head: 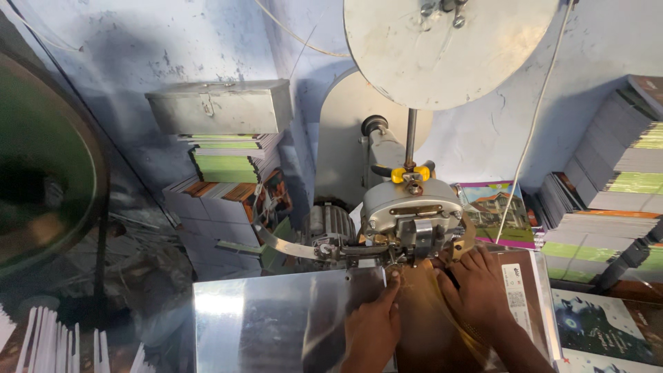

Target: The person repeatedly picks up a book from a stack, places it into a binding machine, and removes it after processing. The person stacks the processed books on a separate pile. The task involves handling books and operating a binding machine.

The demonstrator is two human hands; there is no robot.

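A brown-covered booklet (428, 324) lies on the shiny metal machine table (276, 318), pushed up under the grey stitching head (413, 217). My left hand (373, 324) presses flat on the booklet's left edge, its fingertips just under the head. My right hand (476, 287) lies on the booklet's right part, fingers bent against the base of the head. Neither hand holds a tool. A thin yellowish band crosses the cover between the hands.
A large round metal disc (445, 45) hangs above the head on a rod. Stacks of printed booklets (231, 166) stand at the back left under a metal box (221, 107), with more stacks (615, 200) at the right. A dark green wheel (41, 166) fills the left.
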